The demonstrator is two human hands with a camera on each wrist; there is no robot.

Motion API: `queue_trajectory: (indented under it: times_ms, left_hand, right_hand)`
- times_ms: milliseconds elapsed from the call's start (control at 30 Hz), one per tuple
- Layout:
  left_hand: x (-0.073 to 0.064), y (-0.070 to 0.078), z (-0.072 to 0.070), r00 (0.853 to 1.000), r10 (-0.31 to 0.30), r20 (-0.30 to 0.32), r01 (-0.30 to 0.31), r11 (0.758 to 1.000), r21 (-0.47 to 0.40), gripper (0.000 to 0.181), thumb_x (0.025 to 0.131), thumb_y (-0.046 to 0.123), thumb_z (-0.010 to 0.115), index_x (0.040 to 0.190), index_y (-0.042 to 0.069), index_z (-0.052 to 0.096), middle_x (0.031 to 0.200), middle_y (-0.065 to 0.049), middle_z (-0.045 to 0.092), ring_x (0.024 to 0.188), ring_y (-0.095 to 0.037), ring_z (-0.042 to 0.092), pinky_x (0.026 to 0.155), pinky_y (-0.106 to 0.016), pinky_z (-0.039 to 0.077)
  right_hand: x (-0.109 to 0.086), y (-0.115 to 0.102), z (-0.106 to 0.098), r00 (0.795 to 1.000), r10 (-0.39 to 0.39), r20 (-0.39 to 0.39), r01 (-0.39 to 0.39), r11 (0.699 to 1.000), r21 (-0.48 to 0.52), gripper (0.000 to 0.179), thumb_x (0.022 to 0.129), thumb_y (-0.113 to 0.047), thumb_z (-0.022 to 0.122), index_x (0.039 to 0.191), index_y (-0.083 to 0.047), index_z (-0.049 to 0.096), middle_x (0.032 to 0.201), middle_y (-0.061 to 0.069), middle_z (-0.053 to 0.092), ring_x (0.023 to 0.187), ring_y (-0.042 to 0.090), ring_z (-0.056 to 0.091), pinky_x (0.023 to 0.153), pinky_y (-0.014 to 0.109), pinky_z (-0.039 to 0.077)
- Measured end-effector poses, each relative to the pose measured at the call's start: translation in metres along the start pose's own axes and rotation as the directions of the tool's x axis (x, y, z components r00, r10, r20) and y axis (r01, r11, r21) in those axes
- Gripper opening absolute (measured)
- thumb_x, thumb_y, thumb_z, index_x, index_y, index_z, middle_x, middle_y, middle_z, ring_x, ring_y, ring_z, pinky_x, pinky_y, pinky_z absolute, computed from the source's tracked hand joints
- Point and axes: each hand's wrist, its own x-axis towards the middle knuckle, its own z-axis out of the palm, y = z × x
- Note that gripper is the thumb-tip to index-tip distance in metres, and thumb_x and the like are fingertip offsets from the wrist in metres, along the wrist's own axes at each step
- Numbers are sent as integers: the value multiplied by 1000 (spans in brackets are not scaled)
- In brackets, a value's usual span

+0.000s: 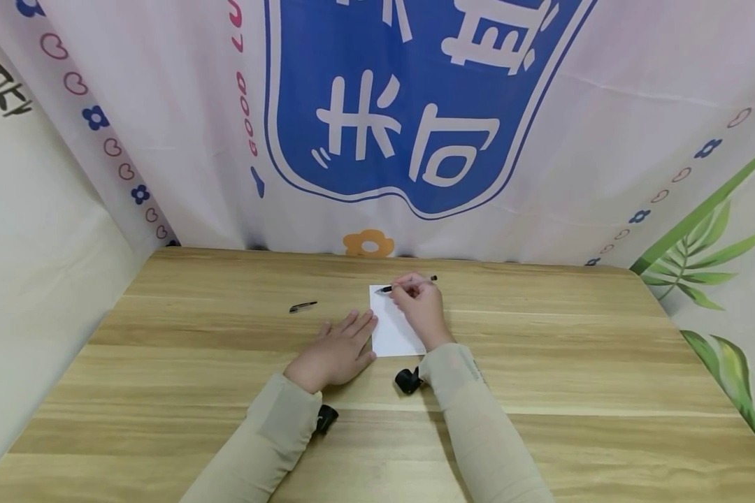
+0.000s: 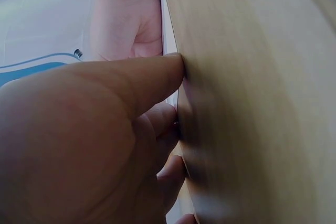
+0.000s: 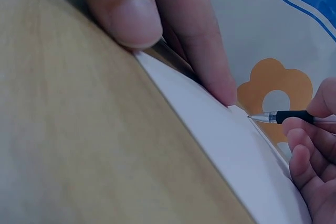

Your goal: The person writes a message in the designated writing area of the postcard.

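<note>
A small sheet of white paper (image 1: 393,334) lies on the wooden table. My right hand (image 1: 421,307) rests over its upper right part and pinches a pen (image 3: 294,117) with a black grip and clear barrel. The pen is tilted, its tip right at the paper near the top left corner. My left hand (image 1: 336,353) lies palm down at the sheet's left edge, fingers spread and fingertips on or beside that edge. In the left wrist view the thumb (image 2: 155,74) presses down on the tabletop. No writing shows on the paper.
A black pen cap (image 1: 303,307) lies on the table (image 1: 541,391) left of the paper, beyond my left hand. A printed curtain (image 1: 201,140) hangs along the table's far edge. Black wrist cameras sit under both sleeves, close over the tabletop.
</note>
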Motion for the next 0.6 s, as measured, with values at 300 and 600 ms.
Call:
queue_trajectory:
  times_ms: [300, 600]
  left_hand:
    - [1, 1, 0, 1000, -2, 5, 2, 1000, 2, 63, 109, 35, 45, 162, 11, 22, 170, -4, 14, 156, -28, 9, 122, -61, 12]
    - [0, 2, -1, 1000, -8, 4, 8, 1000, -4, 63, 109, 34, 46, 162, 10, 23, 170, -4, 14, 156, -28, 9, 122, -62, 11]
  right_hand:
    - [1, 1, 0, 1000, -3, -19, 3, 1000, 0, 10, 94, -6, 64, 95, -1, 73, 89, 9, 70, 74, 15, 66, 67, 22, 57]
    - [0, 0, 0, 1000, -4, -24, 3, 1000, -4, 9, 94, -6, 65, 93, -2, 72, 86, 8, 71, 71, 14, 65, 64, 20, 55]
